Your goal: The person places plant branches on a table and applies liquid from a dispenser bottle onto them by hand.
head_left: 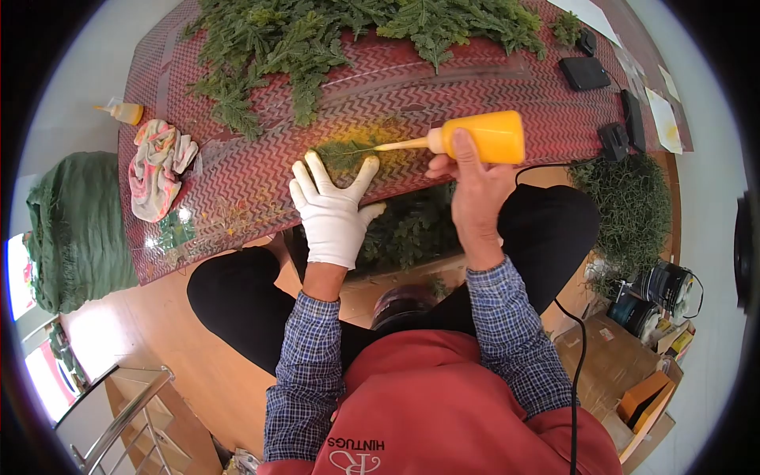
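My left hand (331,218), in a white glove with yellow-stained fingertips, lies with fingers spread on the table edge. Its fingertips are at a small green artificial sprig (342,154) lying flat on the patterned cover. My bare right hand (480,186) grips a yellow squeeze bottle (489,136), tilted nearly level. The bottle's long nozzle points left, its tip at the right end of the sprig. Yellow staining surrounds the sprig on the cover. Whether liquid is coming out, I cannot tell.
Green artificial branches (293,39) pile along the table's (475,87) far side. A crumpled cloth (157,170) and a smaller yellow bottle (127,112) are at the left. Black devices (584,73) sit at the right. More greenery (412,226) fills a box below the edge; a cable (582,356) hangs at right.
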`<state>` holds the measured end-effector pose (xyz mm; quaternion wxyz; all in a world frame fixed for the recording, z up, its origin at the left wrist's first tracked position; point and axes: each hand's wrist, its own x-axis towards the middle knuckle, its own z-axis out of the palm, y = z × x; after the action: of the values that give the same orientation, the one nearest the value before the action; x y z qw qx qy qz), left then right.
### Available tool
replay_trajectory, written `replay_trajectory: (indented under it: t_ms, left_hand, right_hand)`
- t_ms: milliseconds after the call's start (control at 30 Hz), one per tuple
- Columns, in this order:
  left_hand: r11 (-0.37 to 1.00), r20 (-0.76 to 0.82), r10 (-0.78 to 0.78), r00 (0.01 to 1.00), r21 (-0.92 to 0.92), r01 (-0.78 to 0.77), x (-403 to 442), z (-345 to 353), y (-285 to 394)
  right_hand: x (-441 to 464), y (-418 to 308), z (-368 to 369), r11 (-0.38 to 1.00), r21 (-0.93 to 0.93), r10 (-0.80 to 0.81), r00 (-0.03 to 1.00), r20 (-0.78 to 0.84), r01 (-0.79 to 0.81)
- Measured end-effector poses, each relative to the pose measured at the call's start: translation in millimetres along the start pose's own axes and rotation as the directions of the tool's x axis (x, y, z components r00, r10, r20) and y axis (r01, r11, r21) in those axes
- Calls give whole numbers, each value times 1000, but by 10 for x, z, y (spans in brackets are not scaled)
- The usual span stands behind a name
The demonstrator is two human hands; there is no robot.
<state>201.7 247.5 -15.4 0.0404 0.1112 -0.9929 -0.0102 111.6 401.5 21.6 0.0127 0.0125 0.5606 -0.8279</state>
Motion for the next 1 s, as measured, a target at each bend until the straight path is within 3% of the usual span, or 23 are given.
replay_trajectory:
  t_ms: [300, 833, 1000]
  left_hand:
    - [1000, -10, -1, 1000, -25, 1, 13, -29, -20]
    - [999, 18, 29, 999, -32, -28, 12, -58, -37]
    - [992, 16, 44, 999, -120, -42, 1, -158, -96]
  right_hand:
    - [-33, 285, 276, 998, 6, 58, 998, 23, -58]
    - [-32, 127, 178, 997, -75, -3, 998, 60, 8]
    - [20, -335, -127, 985, -155, -79, 997, 5, 79]
